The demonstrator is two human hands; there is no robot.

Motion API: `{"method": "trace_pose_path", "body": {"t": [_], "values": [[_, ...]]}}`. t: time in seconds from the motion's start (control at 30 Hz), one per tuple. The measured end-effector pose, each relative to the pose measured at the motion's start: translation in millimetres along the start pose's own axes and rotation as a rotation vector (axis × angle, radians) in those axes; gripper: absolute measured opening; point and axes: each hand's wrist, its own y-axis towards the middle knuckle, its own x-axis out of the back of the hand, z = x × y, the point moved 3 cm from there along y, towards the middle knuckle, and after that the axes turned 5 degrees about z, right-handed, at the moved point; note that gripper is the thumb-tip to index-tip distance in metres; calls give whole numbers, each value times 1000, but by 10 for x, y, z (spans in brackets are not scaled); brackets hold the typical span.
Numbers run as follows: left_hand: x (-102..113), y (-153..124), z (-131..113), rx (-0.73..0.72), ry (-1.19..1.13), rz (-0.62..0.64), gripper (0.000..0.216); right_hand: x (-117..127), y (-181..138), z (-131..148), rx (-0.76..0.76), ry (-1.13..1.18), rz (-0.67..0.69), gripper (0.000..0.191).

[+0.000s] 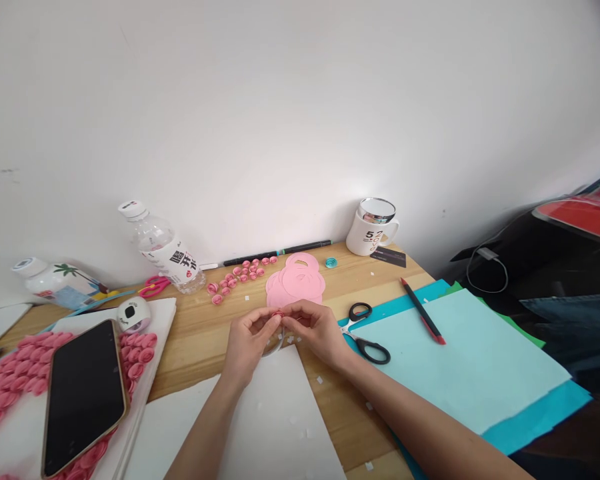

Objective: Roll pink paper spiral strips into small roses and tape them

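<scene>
Centre of frame, low: both hands meet over the desk (200, 347). Left hand (247, 341) and right hand (319, 330) both pinch one small pink paper coil (278, 315) between thumb and fingertips. The coil sits just below the pink paper discs (296, 283) in frame. Disc count not readable, they overlap. Upper left of the discs: loose pink rolls (240, 272), roughly fifteen, too small for an exact count. One teal roll (331, 263) to the discs' upper right. Scissors: two. Black-handled scissors (367, 337) just right of the right hand, pink-handled scissors (154, 287) between the bottles. Bottles: two, clear bottle (163, 252) and palm-print bottle (55, 280), both left of centre. One mug (373, 230), one phone (85, 393) at lower left, one red pencil (423, 310), one black pen (280, 253).
</scene>
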Motion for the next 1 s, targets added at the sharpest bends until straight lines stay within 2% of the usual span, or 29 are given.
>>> {"method": "trace_pose_path", "body": {"t": [0.17, 0.3, 0.5, 0.73, 1.0], "values": [[-9, -10, -19, 16, 15, -10, 24, -13, 9, -7, -58, 117, 19, 20], [-18, -15, -28, 18, 12, -28, 26, -20, 2, 6, -68, 98, 18, 20], [-9, -17, -51, -55, 107, -66, 16, -23, -14, 2, -92, 59, 9, 18], [15, 5, -3, -109, 176, -46, 18, -37, -8, -31, -120, 105, 25, 20], [-1, -11, -16, -62, 143, -72, 17, -52, -25, -20, -84, 47, 19, 17]]}}
